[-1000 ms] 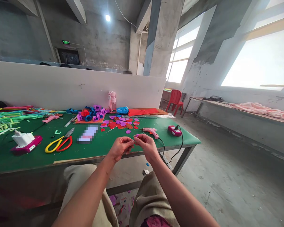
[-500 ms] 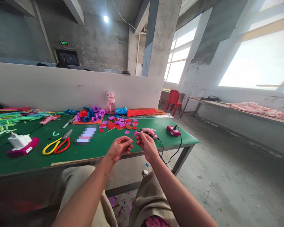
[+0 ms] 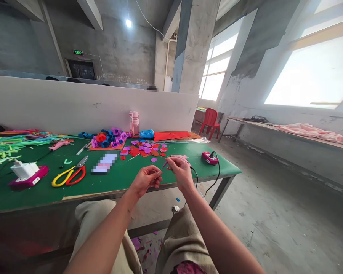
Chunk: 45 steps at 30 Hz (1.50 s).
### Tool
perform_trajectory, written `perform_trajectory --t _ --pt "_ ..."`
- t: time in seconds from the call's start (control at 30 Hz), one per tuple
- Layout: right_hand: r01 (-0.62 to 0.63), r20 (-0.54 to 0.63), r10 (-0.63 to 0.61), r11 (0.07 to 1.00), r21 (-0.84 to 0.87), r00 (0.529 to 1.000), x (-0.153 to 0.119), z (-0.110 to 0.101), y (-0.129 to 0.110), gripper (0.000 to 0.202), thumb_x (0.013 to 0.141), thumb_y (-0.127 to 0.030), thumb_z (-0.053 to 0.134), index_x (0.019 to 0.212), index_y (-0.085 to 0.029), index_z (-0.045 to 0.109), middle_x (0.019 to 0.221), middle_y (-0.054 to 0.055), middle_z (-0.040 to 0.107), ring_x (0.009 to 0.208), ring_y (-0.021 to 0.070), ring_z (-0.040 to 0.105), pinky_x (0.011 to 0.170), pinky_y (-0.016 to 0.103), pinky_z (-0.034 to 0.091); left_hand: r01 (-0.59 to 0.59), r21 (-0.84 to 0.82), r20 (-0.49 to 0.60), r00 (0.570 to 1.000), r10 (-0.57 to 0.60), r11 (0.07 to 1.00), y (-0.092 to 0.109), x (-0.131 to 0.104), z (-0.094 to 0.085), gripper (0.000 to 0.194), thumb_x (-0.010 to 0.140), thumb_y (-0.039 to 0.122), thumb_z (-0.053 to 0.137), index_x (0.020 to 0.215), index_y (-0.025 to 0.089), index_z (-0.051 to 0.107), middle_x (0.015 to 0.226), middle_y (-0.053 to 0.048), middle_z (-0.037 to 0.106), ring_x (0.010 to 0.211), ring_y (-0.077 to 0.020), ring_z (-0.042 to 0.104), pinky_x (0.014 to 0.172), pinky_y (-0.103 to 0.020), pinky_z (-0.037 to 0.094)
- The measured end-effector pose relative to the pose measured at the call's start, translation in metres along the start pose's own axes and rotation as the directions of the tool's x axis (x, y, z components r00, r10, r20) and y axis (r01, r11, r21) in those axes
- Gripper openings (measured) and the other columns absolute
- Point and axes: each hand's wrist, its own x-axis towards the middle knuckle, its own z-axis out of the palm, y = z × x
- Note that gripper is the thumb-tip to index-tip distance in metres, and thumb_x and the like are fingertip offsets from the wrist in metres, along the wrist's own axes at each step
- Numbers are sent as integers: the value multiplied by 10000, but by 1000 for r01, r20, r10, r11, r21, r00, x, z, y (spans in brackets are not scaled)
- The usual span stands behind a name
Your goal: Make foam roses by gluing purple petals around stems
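My right hand (image 3: 181,174) pinches a small purple paper petal (image 3: 164,165), seen nearly edge-on, between thumb and fingertips. Just left of it, my left hand (image 3: 145,180) is closed in a pinch above the table's front edge; whatever lies between its fingertips is too small to make out. Behind my right hand lies a pink glue gun (image 3: 183,157), partly covered by the fingers. Red and purple paper petals (image 3: 145,150) are spread beyond both hands. A cluster of purple, blue and red paper flowers (image 3: 112,137) sits at the back of the green table (image 3: 103,184).
Scissors (image 3: 71,174) with yellow and red handles and a blurred-out flat object (image 3: 104,163) lie to the left. A magenta power socket (image 3: 209,158) with a black cord stands at right. A pink bottle (image 3: 134,123) is by the white partition (image 3: 74,102).
My right hand has shifted slightly right, now covering more of the glue gun, and the purple petal has turned more edge-on. My left hand is almost unmoved.
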Motion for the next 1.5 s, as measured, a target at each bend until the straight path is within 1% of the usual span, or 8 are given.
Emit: perform_trajectory --t 0.13,0.27,0.43,0.93,1.03,1.17,1.37,1.5 --pt "-11 -98 22 994 106 995 -2 -6 1 269 692 -447 649 743 -182 653 663 -23 539 540 76 452 582 235 419 2 -14 -22 1000 -2 1000 0 1 -1 278 651 360 721 727 147 560 587 2 602 473 -74 509 430 -187 428" --pt "-133 48 130 989 59 990 -10 -4 8 253 639 -410 699 718 -172 661 675 -9 583 569 87 480 586 233 410 4 -39 -18 1000 -5 999 -2 3 0 280 641 353 729 734 150 561 582 5 602 468 -78 510 419 -190 431" --pt "-134 139 130 991 19 982 -13 4 16 257 656 -396 689 795 -179 693 739 9 643 646 115 523 629 249 414 18 -72 0 1000 -18 997 -2 3 0 299 630 357 737 748 153 554 587 7 604 460 -79 515 416 -194 437" --pt "-20 88 29 996 -92 996 -5 4 12 292 676 -449 662 697 -159 632 635 -7 578 564 102 474 555 233 377 27 -17 7 1000 -27 999 -4 3 3 313 627 366 741 729 144 546 591 -11 624 467 -89 538 458 -222 478" --pt "-4 64 8 998 -64 998 0 0 9 287 662 -449 681 684 -166 640 602 -13 561 559 104 476 562 237 384 33 -2 31 999 -33 999 -4 2 2 299 631 355 739 718 141 548 592 -18 627 468 -93 542 445 -217 469" --pt "-44 13 43 997 56 999 2 -8 7 363 720 -526 604 758 -171 674 691 17 597 578 104 494 589 249 415 37 -19 44 998 -36 999 -2 1 -1 268 645 333 731 708 135 561 594 -20 622 470 -90 537 435 -209 455" --pt "-119 170 120 993 -11 978 -2 -11 9 347 681 -487 667 824 -172 687 738 25 622 611 107 511 637 259 433 49 -62 54 997 -46 997 0 1 -4 253 653 320 727 712 131 569 591 -18 615 470 -85 528 423 -198 440" --pt "-103 184 112 993 -56 977 -2 -6 6 328 655 -458 697 813 -170 686 741 18 631 625 107 514 636 253 424 62 -71 69 996 -57 995 -1 1 -2 264 644 321 734 711 136 558 588 -13 612 464 -87 527 412 -198 433"
